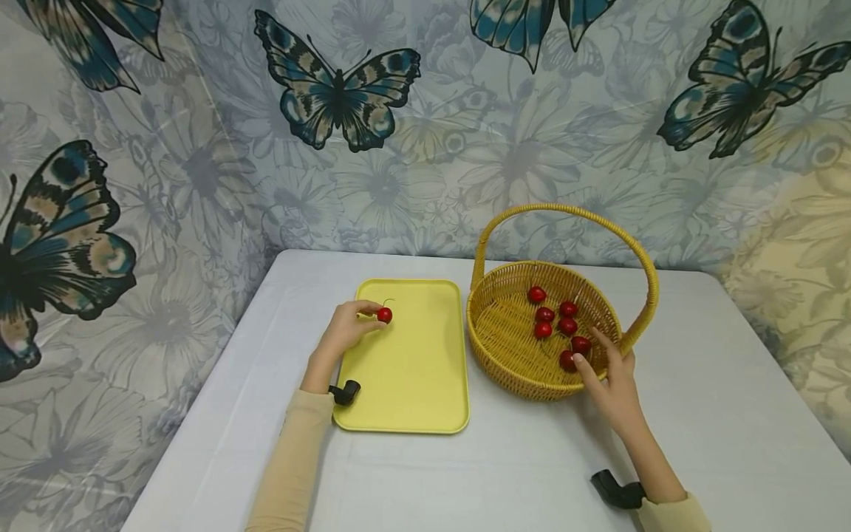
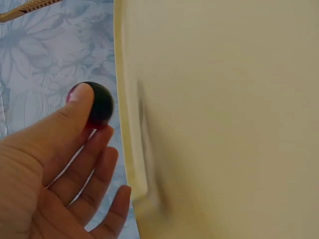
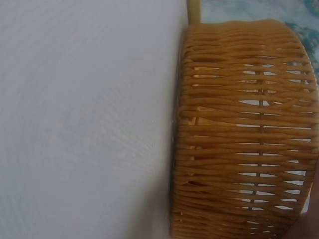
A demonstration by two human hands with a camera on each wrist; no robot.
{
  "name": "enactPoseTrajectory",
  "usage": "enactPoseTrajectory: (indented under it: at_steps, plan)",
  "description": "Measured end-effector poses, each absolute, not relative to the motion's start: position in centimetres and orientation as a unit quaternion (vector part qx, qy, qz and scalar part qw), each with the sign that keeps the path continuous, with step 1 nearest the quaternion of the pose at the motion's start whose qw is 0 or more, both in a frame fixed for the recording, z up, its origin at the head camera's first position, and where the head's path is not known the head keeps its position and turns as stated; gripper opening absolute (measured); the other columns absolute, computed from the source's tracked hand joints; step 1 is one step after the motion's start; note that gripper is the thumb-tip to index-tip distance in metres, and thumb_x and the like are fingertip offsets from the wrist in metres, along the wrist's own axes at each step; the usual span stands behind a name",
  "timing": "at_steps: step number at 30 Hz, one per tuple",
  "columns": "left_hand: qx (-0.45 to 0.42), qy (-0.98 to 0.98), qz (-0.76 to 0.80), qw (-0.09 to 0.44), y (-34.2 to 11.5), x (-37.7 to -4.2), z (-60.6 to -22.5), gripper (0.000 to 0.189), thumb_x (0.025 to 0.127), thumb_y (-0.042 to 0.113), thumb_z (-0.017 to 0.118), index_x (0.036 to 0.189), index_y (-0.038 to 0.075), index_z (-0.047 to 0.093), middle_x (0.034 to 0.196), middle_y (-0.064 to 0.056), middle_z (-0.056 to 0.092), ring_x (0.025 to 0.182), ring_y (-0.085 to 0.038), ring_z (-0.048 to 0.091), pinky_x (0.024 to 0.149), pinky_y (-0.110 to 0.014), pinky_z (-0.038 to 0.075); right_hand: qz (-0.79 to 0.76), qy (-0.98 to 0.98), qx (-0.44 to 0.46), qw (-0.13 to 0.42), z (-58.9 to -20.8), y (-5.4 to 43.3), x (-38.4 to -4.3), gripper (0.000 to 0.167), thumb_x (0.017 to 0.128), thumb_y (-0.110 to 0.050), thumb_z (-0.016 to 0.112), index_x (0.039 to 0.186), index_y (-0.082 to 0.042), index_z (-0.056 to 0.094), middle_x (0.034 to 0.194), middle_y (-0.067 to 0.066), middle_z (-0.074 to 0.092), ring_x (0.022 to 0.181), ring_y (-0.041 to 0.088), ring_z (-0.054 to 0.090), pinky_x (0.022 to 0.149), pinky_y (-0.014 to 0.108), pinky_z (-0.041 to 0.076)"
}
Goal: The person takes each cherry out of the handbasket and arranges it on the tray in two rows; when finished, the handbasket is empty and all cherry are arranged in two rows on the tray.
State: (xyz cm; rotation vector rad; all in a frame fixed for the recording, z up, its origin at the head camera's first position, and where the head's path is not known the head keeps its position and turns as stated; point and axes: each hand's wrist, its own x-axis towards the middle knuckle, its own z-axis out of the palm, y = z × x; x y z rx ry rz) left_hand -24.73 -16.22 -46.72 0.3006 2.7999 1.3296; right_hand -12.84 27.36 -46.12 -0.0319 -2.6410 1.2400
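Observation:
In the head view my left hand pinches a red cherry by its sides, above the upper left part of a yellow tray. The left wrist view shows the same cherry between thumb and fingertips, looking dark, beside the tray's edge. My right hand reaches over the near right rim of a yellow wicker basket, thumb and index finger spread. Several cherries lie in the basket; two are close to these fingertips. In the right wrist view the basket's woven side hides most of the hand.
The basket's tall arched handle rises over its opening, beside my right hand. Tray and basket stand side by side on a white-covered table. Behind is a butterfly-patterned cloth backdrop.

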Motion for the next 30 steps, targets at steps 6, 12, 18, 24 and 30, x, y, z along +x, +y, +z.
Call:
enactPoseTrajectory:
  at_steps: [6,12,18,24,30]
  plan:
    - [0.09,0.905,0.415,0.004,-16.69,-24.76,-47.09,0.034,0.078,0.02,0.076,0.108,0.006,0.068,0.11,-0.012,0.063,0.105,-0.028,0.055,0.088,-0.042,0.046,0.429,-0.896,-0.009,0.113,-46.13,27.29,-12.86,0.06,0.094,-0.028,0.053,0.147,-0.015,0.027,0.147,0.031,-0.001,0.124,0.063,0.019,0.081,0.08,0.024]
    - [0.093,0.913,0.397,0.002,-16.41,-24.77,-47.19,0.034,0.077,0.018,0.076,0.106,0.004,0.068,0.106,-0.014,0.063,0.101,-0.029,0.055,0.09,-0.041,0.045,0.429,-0.896,-0.009,0.115,-46.18,27.32,-12.91,0.06,0.094,-0.027,0.053,0.146,-0.015,0.027,0.147,0.031,0.0,0.125,0.062,0.02,0.082,0.079,0.025]
    - [0.092,0.919,0.382,0.0,-16.41,-24.94,-47.52,0.034,0.078,0.018,0.076,0.108,0.005,0.067,0.105,-0.013,0.064,0.101,-0.028,0.056,0.091,-0.041,0.044,0.43,-0.896,-0.007,0.116,-46.3,27.37,-13.01,0.06,0.094,-0.027,0.053,0.146,-0.015,0.028,0.147,0.031,0.002,0.125,0.061,0.021,0.082,0.079,0.025]
    - [0.089,0.921,0.38,0.005,-16.5,-24.97,-47.58,0.036,0.078,0.019,0.076,0.11,0.005,0.066,0.106,-0.012,0.063,0.102,-0.028,0.055,0.092,-0.041,0.044,0.435,-0.893,-0.004,0.114,-46.29,27.44,-13.04,0.059,0.094,-0.026,0.053,0.146,-0.015,0.028,0.147,0.031,0.001,0.126,0.06,0.019,0.082,0.079,0.025]
    - [0.086,0.922,0.378,0.009,-16.42,-24.8,-47.3,0.038,0.078,0.02,0.076,0.111,0.004,0.065,0.108,-0.013,0.062,0.104,-0.029,0.055,0.093,-0.042,0.044,0.433,-0.895,-0.004,0.113,-46.29,27.49,-13.01,0.059,0.094,-0.026,0.053,0.146,-0.014,0.028,0.147,0.031,0.0,0.125,0.061,0.02,0.082,0.079,0.025]
